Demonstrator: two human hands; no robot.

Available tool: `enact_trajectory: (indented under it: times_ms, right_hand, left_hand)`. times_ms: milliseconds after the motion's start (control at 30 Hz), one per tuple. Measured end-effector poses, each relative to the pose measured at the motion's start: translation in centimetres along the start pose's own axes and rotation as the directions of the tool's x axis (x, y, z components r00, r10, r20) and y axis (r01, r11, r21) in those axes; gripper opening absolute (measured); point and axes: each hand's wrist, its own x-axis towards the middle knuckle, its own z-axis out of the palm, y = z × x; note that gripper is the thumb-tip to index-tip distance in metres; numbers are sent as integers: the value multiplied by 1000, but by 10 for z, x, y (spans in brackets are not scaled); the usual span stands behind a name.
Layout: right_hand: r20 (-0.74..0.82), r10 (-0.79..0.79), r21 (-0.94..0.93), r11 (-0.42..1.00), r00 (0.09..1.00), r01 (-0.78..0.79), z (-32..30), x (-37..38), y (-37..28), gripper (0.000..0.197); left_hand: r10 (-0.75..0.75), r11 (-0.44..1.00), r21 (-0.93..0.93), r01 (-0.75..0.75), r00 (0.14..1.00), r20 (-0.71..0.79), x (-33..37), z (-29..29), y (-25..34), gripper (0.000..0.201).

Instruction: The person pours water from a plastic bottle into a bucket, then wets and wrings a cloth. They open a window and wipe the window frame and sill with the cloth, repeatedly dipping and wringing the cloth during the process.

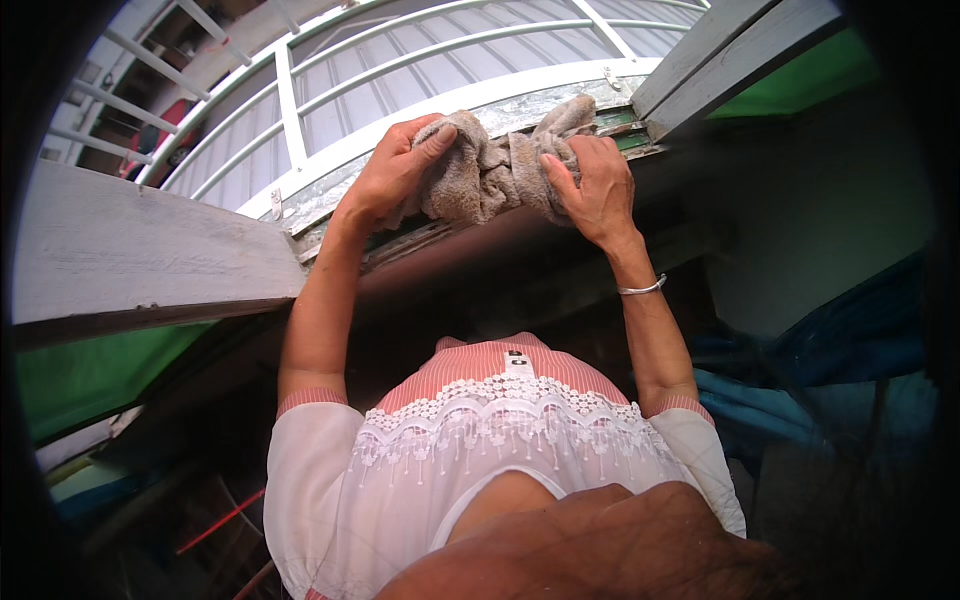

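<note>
Head view: both hands wring a grey cloth (495, 165) over a window sill (330, 190)
Left hand (390, 170) and right hand (595, 185) each curl their fingers tight around one end; its middle is twisted between them, beside the white railing (290, 100)

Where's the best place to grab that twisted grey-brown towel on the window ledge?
Probably at its two bunched ends, one hand from each side. The twisted grey-brown towel lies crosswise along the worn white window ledge, narrow at the twisted middle, thick at the ends, where the left hand and right hand already have a grip.
</note>
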Motion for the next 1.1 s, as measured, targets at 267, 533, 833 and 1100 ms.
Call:
enact_trajectory:
  times_ms: [267,533,833,1100]
  right_hand:
    - [50,-112,279,956,992,94,29,17,-52,27]
    - [24,-106,-422,900,994,106,-44,14,71,26]
    - [99,-183,-20,982,978,186,-7,8,-15,36]
    - [311,-398,334,896,863,293,32,13,-109,47]
  left_hand:
    - [246,964,174,-201,923,-297,-18,-17,4,24]
    - [783,248,966,-76,603,-154,-85,4,0,55]
    - [728,234,968,93,643,-238,-121,22,-40,70]
    - [789,329,941,83,523,-322,-127,21,-46,43]
